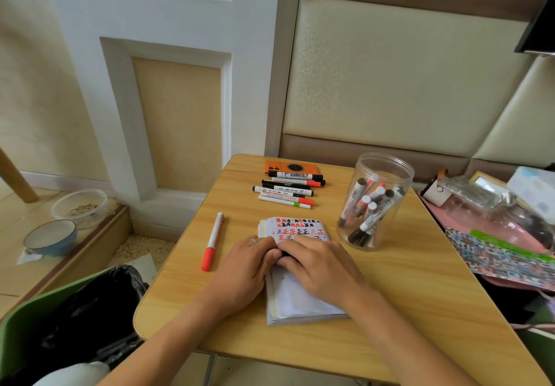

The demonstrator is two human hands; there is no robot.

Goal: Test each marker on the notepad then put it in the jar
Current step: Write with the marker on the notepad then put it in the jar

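A white notepad (295, 300) lies in the middle of the wooden table (405, 295), its top page covered with red and black test marks. My left hand (243, 268) and my right hand (318, 265) meet over the pad, fingers curled round a small dark marker (283, 254) that is almost wholly hidden between them. A red-capped white marker (213, 241) lies loose to the left of the pad. Several more markers (289, 189) lie in a row behind it. The clear plastic jar (407, 175) stands open at the right with several markers inside.
An orange device (288, 167) sits at the table's far edge behind the marker row. A pink tray with bags and a patterned sheet (495, 220) crowds the right side. A green bin with a black bag (75, 310) stands at the left, and bowls (49, 237) sit on the floor.
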